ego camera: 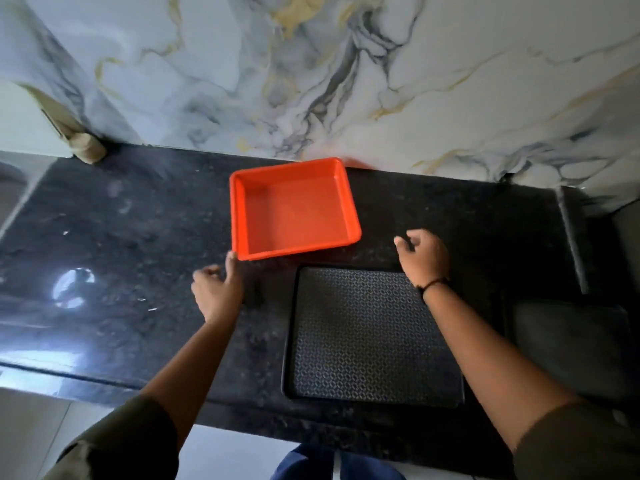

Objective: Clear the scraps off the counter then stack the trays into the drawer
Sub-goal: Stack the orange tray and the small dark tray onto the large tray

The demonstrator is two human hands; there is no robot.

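An orange tray [294,209] with deep walls sits on the black counter [138,237] near the wall, and nothing lies in it. In front of it lies a flat black tray [370,337] with a diamond pattern, reaching the counter's front edge. My left hand [218,289] hovers at the orange tray's near left corner, thumb touching the rim, fingers loosely curled around nothing. My right hand [422,258] is above the black tray's far right corner, to the right of the orange tray, fingers curled and holding nothing. A few pale specks lie on the counter at the left.
A marble-patterned wall [346,81] rises behind the counter. A dark grey mat or board [571,344] lies at the right end. A beige object [86,147] stands in the back left corner. Light floor shows below the counter's front edge.
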